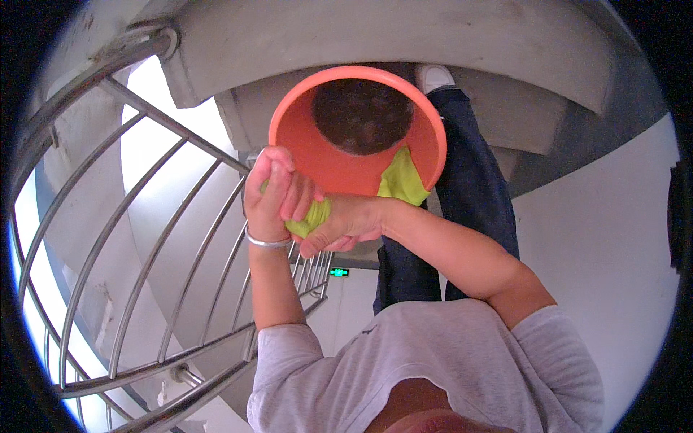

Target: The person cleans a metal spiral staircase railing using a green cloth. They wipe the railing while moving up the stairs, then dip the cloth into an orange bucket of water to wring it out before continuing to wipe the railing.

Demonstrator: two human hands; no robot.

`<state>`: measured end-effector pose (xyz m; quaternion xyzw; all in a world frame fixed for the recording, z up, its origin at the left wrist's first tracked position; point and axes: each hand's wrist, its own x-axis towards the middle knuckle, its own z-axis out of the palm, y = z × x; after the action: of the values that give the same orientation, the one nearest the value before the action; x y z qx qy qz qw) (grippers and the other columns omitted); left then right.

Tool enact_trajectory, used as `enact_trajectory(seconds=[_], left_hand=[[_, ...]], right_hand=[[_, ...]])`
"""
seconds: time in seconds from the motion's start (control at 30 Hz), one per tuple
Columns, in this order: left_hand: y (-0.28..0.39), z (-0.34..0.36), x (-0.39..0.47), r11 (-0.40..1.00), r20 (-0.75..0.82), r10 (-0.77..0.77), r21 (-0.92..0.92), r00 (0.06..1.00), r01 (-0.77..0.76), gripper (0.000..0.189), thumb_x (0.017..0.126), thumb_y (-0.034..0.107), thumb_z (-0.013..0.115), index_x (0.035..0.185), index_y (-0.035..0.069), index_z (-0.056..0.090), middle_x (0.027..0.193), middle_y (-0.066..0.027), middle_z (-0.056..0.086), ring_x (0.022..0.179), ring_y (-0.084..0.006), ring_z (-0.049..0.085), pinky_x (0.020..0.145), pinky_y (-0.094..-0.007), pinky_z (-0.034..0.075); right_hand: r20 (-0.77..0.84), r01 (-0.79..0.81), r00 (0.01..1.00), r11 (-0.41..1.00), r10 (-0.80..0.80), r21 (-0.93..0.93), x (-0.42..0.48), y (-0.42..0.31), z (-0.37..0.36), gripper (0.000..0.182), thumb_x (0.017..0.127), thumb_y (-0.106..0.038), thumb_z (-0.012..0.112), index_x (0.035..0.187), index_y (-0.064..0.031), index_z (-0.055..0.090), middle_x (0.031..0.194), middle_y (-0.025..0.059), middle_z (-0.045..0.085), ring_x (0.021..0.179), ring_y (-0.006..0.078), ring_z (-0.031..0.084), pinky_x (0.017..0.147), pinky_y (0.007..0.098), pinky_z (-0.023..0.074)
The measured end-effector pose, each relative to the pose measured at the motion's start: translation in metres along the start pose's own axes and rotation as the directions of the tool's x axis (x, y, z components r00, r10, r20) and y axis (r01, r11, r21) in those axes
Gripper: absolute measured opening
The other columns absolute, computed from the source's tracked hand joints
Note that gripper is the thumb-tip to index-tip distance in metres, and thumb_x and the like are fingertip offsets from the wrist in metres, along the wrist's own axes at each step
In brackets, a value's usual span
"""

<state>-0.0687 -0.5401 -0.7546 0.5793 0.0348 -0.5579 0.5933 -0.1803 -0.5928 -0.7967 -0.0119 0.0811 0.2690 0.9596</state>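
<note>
My left hand (281, 187), with a silver bangle at its wrist, grips a twisted yellow-green cloth (311, 216). Close beside it, my right hand (352, 222) is closed around the other end of the same cloth. Both hands are at the near rim of an orange bucket (292, 116), and they cover part of that rim. Dark liquid (363, 116) lies at the bucket's bottom. A second piece of yellow-green cloth (403, 181) hangs over the near right rim, partly inside; whether it joins the gripped cloth is hidden.
Curved concrete stairs (390, 32) surround the bucket. A metal railing (162, 260) runs along the left, with bright openings behind it. My jeans-clad leg (476, 162) and white shoe (435, 78) are right of the bucket. A pale wall (595, 238) rises at the right; a lit green sign (339, 272) is below.
</note>
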Motion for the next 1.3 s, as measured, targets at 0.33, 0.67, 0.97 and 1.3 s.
enact_trajectory(seconds=[0.33, 0.67, 0.97, 1.3], left_hand=[[-0.02, 0.004, 0.011, 0.972, -0.215, -0.05, 0.213, 0.975, 0.097, 0.017, 0.087, 0.022, 0.047, 0.089, 0.005, 0.048, 0.045, 0.004, 0.034, 0.034, -0.0061, 0.03, 0.037, -0.022, 0.036], [-0.061, -0.008, 0.027, 0.681, -0.296, 0.196, 0.727, 0.935, 0.087, 0.023, 0.086, 0.024, 0.047, 0.082, 0.002, 0.054, 0.061, -0.0044, 0.052, 0.055, -0.0132, 0.05, 0.053, -0.0278, 0.044], [-0.109, -0.024, 0.044, 0.352, -0.286, 0.343, 0.922, 0.895, 0.159, 0.023, 0.082, 0.019, 0.045, 0.079, 0.001, 0.058, 0.078, -0.0181, 0.059, 0.075, -0.0343, 0.057, 0.069, -0.0394, 0.043], [-0.149, -0.024, 0.049, 0.241, -0.443, 0.078, 0.878, 0.893, 0.414, 0.026, 0.083, 0.019, 0.039, 0.086, -0.002, 0.054, 0.091, -0.0258, 0.057, 0.088, -0.0377, 0.055, 0.077, -0.044, 0.044]], right_hand=[[-0.43, 0.139, 0.802, 0.831, -0.414, -0.539, 0.011, 0.019, -0.007, 0.03, 0.059, -0.012, 0.065, 0.084, -0.004, 0.051, 0.065, 0.0015, 0.052, 0.056, 0.0143, 0.051, 0.05, 0.0264, 0.0413], [-0.577, -0.245, 0.656, 0.585, -0.487, -0.773, 0.034, 0.063, -0.062, 0.031, 0.065, -0.022, 0.057, 0.089, -0.0015, 0.057, 0.083, 0.0201, 0.06, 0.081, 0.0343, 0.058, 0.072, 0.04, 0.046], [-0.728, -0.518, 0.573, 0.522, -0.378, -0.678, 0.02, 0.054, -0.052, 0.042, 0.07, -0.037, 0.055, 0.098, -0.0051, 0.057, 0.093, 0.0189, 0.059, 0.086, 0.0339, 0.057, 0.073, 0.041, 0.0455], [-0.525, -0.508, 0.595, 0.221, -0.609, -0.833, 0.007, 0.085, -0.066, 0.04, 0.068, -0.04, 0.056, 0.092, -0.0079, 0.059, 0.093, 0.0163, 0.06, 0.088, 0.0321, 0.057, 0.071, 0.0385, 0.0465]])
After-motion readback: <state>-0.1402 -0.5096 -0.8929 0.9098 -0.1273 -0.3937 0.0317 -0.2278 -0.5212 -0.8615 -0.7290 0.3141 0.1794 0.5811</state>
